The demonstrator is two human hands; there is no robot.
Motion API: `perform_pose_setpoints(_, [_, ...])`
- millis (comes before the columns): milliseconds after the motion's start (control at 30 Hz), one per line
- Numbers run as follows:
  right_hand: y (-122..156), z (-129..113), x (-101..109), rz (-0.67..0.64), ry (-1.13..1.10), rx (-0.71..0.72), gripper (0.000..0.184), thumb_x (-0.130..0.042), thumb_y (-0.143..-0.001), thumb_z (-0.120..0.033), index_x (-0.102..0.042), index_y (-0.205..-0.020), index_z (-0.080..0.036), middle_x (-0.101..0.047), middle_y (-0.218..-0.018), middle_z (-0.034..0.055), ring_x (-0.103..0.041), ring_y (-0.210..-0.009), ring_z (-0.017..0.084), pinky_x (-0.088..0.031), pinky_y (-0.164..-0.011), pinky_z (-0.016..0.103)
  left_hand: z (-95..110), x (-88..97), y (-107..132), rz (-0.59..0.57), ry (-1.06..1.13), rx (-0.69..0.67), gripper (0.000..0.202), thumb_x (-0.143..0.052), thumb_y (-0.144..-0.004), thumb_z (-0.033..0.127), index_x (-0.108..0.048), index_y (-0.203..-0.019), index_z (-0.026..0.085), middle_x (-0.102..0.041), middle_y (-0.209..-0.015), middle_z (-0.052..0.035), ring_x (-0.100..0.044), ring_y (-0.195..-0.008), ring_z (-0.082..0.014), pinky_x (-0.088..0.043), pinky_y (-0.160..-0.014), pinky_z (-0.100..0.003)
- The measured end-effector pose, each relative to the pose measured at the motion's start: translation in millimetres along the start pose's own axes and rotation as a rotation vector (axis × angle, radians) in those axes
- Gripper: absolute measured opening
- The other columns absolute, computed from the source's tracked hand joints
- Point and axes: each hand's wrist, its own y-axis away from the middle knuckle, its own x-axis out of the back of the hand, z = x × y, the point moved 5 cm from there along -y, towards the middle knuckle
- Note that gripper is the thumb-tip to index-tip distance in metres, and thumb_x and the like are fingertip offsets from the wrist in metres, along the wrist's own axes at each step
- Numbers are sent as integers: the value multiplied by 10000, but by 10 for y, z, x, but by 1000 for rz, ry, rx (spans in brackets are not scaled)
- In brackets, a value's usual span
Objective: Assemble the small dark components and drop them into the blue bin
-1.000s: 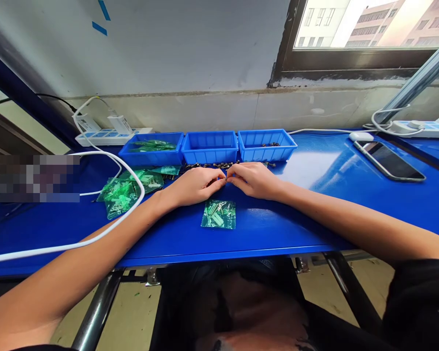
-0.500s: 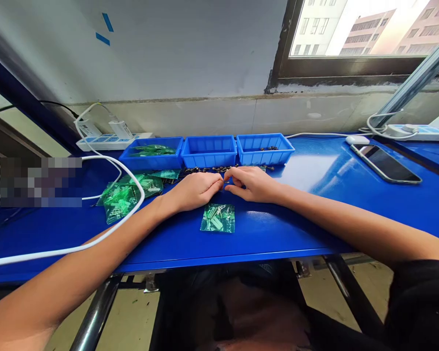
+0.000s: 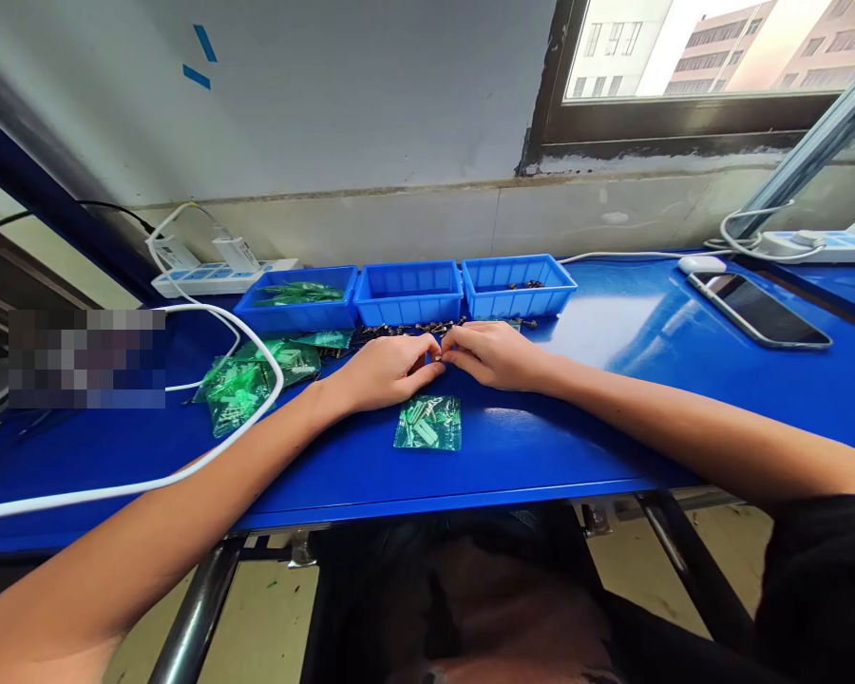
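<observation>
My left hand (image 3: 390, 369) and my right hand (image 3: 495, 355) meet over the middle of the blue table, fingertips pinched together. A small screw-like metal part (image 3: 438, 358) shows between the left thumb and forefinger, with the right fingertips touching or close beside it; its far end is hidden. Just behind the hands lies a row of small dark screw-like parts (image 3: 391, 331), partly covered by the fingers. In front of them, a flat green clear packet (image 3: 428, 424) with pale pieces inside rests on the table.
Three blue bins stand along the back: the left bin (image 3: 299, 315) holds green packets, the right bin (image 3: 517, 302) a few dark parts. Green packets (image 3: 246, 380) are heaped left, under a white cable (image 3: 279, 375) that crosses my left forearm. A phone (image 3: 762, 309) lies right.
My left thumb and forefinger have parted slightly into a pinch, bringing the small metal part into view. The right fingers have closed together at it. The view has shifted slightly.
</observation>
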Motion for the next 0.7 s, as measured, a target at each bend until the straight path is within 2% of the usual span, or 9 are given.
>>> perform_pose_setpoints(200, [0,2,1,-9,10,3,184,-431,-905,-270,-576,-913,-158,-642,-805,60,-577,-745,159,-392,-686,262,16,8,-15,-43,-22,-1,270,-300,-921,305,-524,-845,174,-611,-756,-36,-571,-672,-169,-395,-621,-270])
perform_pose_setpoints(367, [-9,-23,2,-42,28,14,155,-463,-877,-273,-571,-916,-169,-625,-787,47,-558,-732,161,-375,-681,267,2,25,-20,-80,-2,29,275,-299,-916,320,-519,-842,174,-623,-803,-49,-585,-712,-184,-411,-644,-282])
perform_pose_setpoints(700, [5,-25,24,-15,3,-43,147,-458,-867,-232,-476,-1003,-181,-611,-769,22,-538,-666,145,-359,-629,252,-12,32,-19,-82,26,22,314,-248,-915,347,-471,-761,189,-598,-747,-34,-552,-664,-175,-399,-637,-285])
